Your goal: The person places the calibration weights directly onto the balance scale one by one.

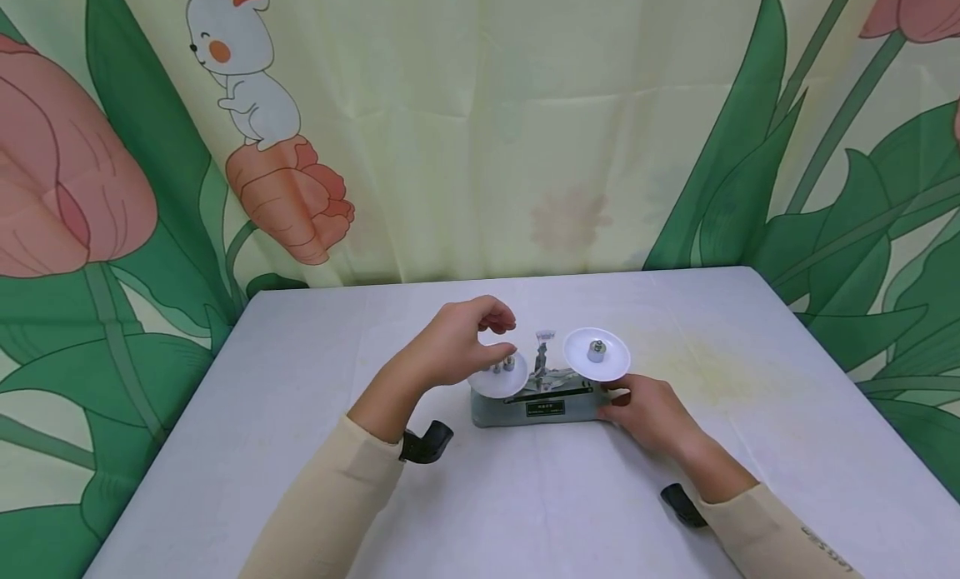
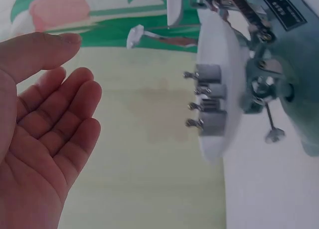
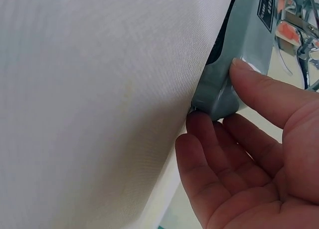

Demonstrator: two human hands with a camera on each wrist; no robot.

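A grey balance scale (image 1: 495, 414) stands on the table with two white pans. Over its left pan (image 1: 498, 387) hovers my left hand (image 1: 459, 339), fingers loosely bent and thumb apart. In the left wrist view that hand (image 2: 45, 119) holds nothing; several small metal weights (image 2: 212, 121) with knobs stand on the pan, away from the fingertips. One metal weight (image 1: 597, 351) sits on the right pan (image 1: 613, 364). My right hand (image 1: 652, 408) grips the right end of the base, thumb on the front face (image 3: 237, 84) and fingers at the end.
A white cloth covers the table (image 1: 337, 337). Behind its far edge hangs a curtain (image 1: 465, 146) printed with tulips, leaves and a rabbit on a carrot. Black straps (image 1: 427, 442) sit at both wrists.
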